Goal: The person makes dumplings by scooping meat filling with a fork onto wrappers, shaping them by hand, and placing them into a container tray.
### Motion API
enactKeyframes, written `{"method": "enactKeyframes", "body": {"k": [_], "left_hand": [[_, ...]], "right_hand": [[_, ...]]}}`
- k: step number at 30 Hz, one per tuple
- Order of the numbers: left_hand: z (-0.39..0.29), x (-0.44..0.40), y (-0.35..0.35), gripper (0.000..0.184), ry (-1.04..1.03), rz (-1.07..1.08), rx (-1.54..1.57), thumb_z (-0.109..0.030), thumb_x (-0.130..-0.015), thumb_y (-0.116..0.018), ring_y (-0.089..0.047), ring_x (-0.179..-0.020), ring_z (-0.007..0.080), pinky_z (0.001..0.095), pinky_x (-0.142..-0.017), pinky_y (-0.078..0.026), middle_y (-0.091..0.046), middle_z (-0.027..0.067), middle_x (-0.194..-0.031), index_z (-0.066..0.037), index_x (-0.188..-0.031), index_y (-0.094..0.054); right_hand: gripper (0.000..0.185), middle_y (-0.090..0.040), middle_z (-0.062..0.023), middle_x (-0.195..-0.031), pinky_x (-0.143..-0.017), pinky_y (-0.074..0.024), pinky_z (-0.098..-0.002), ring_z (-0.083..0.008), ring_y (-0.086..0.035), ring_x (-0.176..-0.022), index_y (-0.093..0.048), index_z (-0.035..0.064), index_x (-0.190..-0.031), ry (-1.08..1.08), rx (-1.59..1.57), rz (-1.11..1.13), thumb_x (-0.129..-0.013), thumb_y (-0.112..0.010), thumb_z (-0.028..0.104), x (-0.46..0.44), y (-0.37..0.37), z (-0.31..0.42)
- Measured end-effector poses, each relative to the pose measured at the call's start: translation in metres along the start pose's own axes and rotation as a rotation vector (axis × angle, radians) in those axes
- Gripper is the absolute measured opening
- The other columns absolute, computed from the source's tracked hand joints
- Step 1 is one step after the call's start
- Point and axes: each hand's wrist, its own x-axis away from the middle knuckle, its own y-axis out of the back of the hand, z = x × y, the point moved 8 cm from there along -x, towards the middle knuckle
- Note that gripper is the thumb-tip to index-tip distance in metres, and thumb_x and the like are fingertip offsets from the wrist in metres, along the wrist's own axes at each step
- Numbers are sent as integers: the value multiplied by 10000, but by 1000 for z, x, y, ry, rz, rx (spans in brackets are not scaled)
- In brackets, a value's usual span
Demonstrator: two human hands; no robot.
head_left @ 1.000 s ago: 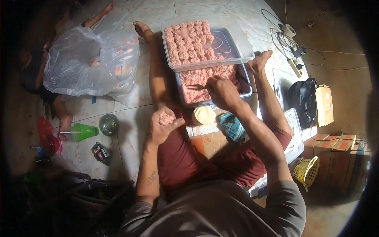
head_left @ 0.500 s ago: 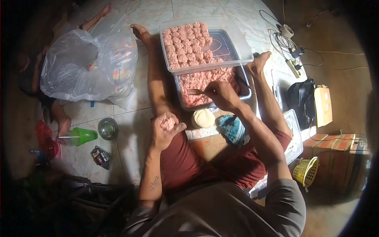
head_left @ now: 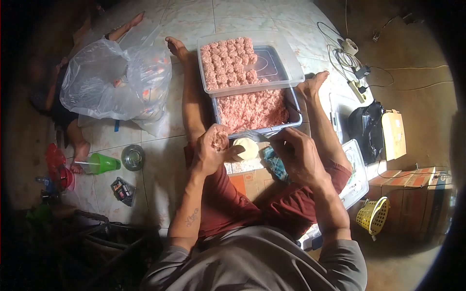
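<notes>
Head view: clear tub (head_left: 252,87) holds balls (head_left: 228,60), blue tub (head_left: 296,115) mixture (head_left: 252,107); left grip (head_left: 211,153) cups lump (head_left: 220,140), right grip (head_left: 302,156) fork (head_left: 253,136).

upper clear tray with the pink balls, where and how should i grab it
Grip the upper clear tray by its rim at the left and right ends, coming in from both sides: the rim is exposed there. The pink balls crowd its left part, so that end likely needs firmer support to keep it level.

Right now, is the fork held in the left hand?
No, the right hand holds the fork, and the left hand holds a pink lump.
</notes>
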Motion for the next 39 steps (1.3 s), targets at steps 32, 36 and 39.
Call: {"method": "enactKeyframes", "body": {"k": [32, 36, 39], "left_hand": [[-28, -6, -12, 401, -101, 112, -39, -74, -750, -887, -638, -818, 122, 278, -766, -542, -649, 32, -837, -16, -1051, -628], [-35, -8, -10, 340, -283, 51, -340, -154, -773, -885, -697, -787, 233, 345, -739, -553, -689, 96, -849, -25, -979, -647], [-40, -7, -17, 340, -253, 31, -361, -218, -779, -884, -705, -751, 325, 399, -675, -542, -685, 134, -812, -34, -900, -625]], "right_hand": [[67, -637, -207, -808, -668, -487, -384, -299, -629, -714, -644, -39, -972, -223, -277, -177, -929, -643, 13, 33, -33, -41], [71, -635, -227, -827, -691, -492, -424, -383, -643, -764, -645, -42, -978, -84, -135, -143, -919, -624, -9, 30, -30, -19], [79, -632, -237, -842, -707, -496, -449, -433, -636, -796, -648, -43, -980, -16, -100, -156, -911, -618, -19, 28, -35, -13]]}}
